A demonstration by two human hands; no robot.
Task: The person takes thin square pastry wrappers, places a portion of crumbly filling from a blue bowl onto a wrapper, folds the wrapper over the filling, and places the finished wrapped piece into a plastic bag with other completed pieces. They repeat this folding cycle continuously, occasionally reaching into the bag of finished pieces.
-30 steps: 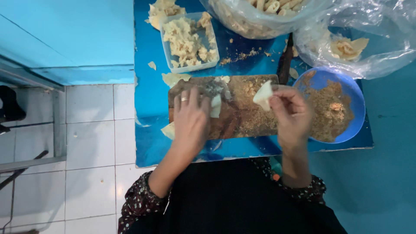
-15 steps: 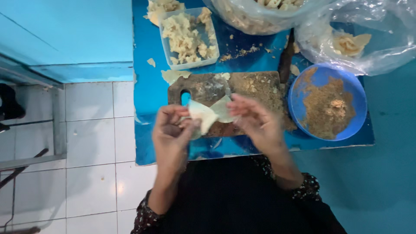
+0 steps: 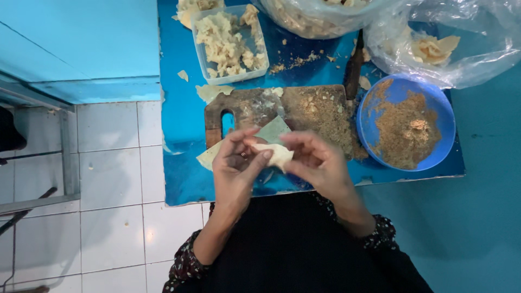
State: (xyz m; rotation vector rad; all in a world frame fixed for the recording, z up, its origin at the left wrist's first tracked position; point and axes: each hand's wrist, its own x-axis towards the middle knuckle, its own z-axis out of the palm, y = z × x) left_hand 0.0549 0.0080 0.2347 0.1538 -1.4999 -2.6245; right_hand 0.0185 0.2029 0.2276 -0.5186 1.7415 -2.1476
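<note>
A pale folded dough wrapper [image 3: 277,154] is pinched between my left hand [image 3: 236,165] and my right hand [image 3: 317,160], just in front of a brown wooden cutting board [image 3: 320,111]. The board lies on a small blue table [image 3: 179,130] and is dusted with crumbs. Another flat wrapper [image 3: 273,130] lies on the board right behind my fingers, and one more [image 3: 208,156] sticks out under my left hand. A blue bowl [image 3: 442,116] of brown crumbly filling stands to the right of the board.
A clear plastic tub [image 3: 230,40] of folded dough pieces stands behind the board. Clear plastic bags [image 3: 477,49] with more pieces lie at the back right. A dark-handled knife [image 3: 354,65] rests between board and bags. White floor tiles [image 3: 108,163] show at left.
Both hands came off the board toward me. The wrapper that my fingers held flat between them is now folded and pinched.
</note>
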